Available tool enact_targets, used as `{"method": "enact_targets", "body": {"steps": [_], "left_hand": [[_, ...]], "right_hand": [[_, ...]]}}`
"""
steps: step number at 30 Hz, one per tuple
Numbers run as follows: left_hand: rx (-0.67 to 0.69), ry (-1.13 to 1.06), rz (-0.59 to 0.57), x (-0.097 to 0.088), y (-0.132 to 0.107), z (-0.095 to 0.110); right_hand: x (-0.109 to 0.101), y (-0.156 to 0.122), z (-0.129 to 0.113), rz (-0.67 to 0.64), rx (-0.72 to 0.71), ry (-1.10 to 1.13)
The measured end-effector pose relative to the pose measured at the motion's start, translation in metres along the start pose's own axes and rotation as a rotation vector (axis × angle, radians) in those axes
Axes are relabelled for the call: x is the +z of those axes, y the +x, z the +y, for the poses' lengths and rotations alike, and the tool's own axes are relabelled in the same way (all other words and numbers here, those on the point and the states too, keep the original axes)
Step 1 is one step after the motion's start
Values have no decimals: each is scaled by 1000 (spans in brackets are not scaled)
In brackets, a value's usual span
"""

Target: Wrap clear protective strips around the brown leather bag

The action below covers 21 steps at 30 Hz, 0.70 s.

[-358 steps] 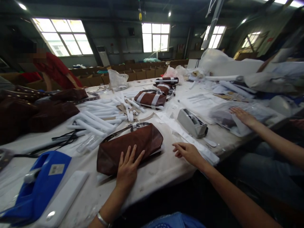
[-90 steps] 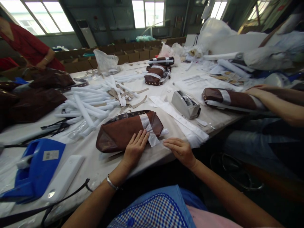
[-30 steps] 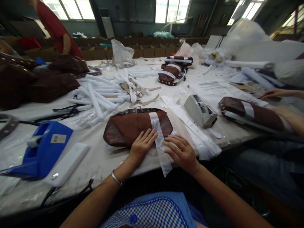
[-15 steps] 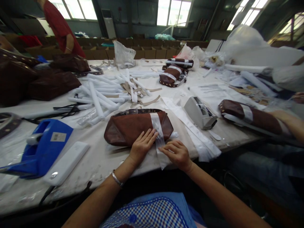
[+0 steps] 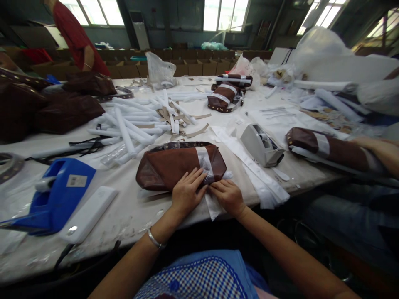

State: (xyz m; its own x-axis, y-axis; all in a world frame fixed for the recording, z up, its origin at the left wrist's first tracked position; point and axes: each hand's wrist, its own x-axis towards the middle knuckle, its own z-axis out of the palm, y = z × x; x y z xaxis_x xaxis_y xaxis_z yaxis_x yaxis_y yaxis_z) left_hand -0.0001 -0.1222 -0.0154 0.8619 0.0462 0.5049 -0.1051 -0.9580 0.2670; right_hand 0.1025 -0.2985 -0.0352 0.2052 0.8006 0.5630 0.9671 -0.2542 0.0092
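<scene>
A brown leather bag (image 5: 170,168) lies on its side on the table in front of me, a studded strap along its far edge. Around its right part runs a whitish translucent wrapping strip (image 5: 204,160). My left hand (image 5: 188,189) rests with fingers stretched out over the bag's near side and the strip, thumb reaching toward the other hand. At the bag's lower right edge, my right hand (image 5: 227,197) pinches the strip with bent fingers. The strip's loose tail (image 5: 212,207) hangs toward the table edge between my hands.
Left are a blue tape dispenser (image 5: 62,187) and a white oblong device (image 5: 89,214). Behind the bag lie white rolls (image 5: 134,124). To the right are a grey dispenser (image 5: 262,145) and white strips (image 5: 262,182); a co-worker's hand (image 5: 370,147) is on another bag (image 5: 339,151).
My right hand has moved in toward the bag's near edge, bringing the strip up against it. My left thumb has come closer to the right fingers.
</scene>
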Motion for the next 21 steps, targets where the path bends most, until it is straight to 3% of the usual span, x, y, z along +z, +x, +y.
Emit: {"method": "enact_targets", "body": {"steps": [5, 8, 12, 15, 21], "left_hand": [[23, 105, 59, 16, -3, 0], [47, 128, 53, 16, -5, -1], [44, 128, 81, 14, -5, 1], [43, 136, 95, 14, -5, 3], [41, 147, 79, 14, -5, 3]], "right_hand": [[-9, -8, 1, -18, -21, 18], [-24, -26, 0, -13, -12, 129], [-39, -50, -4, -121, -61, 262], [-36, -53, -7, -152, -118, 280], [-23, -45, -4, -58, -109, 393]]}}
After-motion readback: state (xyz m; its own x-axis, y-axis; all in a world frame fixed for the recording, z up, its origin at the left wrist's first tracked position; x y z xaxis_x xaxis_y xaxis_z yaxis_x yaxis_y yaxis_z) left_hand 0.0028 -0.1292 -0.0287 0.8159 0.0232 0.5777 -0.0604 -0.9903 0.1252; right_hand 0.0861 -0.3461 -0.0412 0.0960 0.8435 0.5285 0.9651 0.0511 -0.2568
